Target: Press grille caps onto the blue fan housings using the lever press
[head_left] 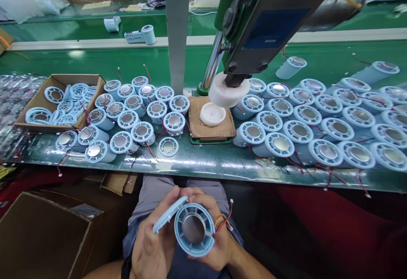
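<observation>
Above my lap, my right hand is wrapped round a light-blue cylindrical housing. Its open end faces up at me and shows a round silver metal piece inside; red, yellow and dark wires with a small white plug stick out on the right. My left hand grips a light-blue slotted ring cap, tilted beside the housing's upper left rim. The two hands meet at the fingertips behind the parts. Ahead of them on the bench lies a loose ring cap.
A press with a white round head stands over a white cup on a cardboard pad. Many blue housings stand on both sides. A cardboard box holds ring caps. Behind runs a green belt; a large carton stands lower left.
</observation>
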Demonstrator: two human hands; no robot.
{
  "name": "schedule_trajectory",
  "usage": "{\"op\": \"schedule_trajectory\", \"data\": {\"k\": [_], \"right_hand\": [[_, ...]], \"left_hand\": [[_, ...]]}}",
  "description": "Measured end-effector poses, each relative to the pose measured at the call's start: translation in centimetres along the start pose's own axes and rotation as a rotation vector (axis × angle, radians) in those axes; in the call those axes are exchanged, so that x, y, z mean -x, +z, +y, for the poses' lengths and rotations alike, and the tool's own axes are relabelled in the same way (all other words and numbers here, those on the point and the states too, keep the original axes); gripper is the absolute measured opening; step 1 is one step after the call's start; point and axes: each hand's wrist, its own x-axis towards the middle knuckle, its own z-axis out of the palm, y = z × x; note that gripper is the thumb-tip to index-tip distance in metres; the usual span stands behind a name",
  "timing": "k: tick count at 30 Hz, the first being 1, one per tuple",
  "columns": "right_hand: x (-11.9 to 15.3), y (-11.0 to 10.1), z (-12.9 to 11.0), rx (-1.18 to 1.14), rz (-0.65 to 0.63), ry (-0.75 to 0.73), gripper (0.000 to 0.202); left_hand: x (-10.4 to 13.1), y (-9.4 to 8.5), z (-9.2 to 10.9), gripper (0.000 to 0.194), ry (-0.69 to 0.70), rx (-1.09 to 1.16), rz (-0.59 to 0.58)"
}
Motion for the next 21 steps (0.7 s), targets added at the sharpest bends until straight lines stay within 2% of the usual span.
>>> {"op": "schedule_trajectory", "data": {"k": [5, 15, 20, 21], "right_hand": [[-0.2, -0.1, -0.2, -0.015, -0.006, -0.021, 0.059], [0.8, -0.2, 0.1, 0.089, -0.008, 0.040, 0.067], [0.3, -0.1, 0.2, 0.047, -0.023, -0.002, 0.062], [0.2, -0.1, 0.3, 0.024, -0.031, -0.023, 0.062]], "left_hand": [[0.0, 0.3, 0.1, 0.047, 0.028, -0.011, -0.029], [0.2, 0.4, -0.1, 0.050, 0.004, -0.024, 0.052], [0.3, 1.4, 0.1, 0.048, -0.018, -0.033, 0.225], [0.3, 1.5, 0.2, 0.047, -0.021, -0.027, 0.227]]}}
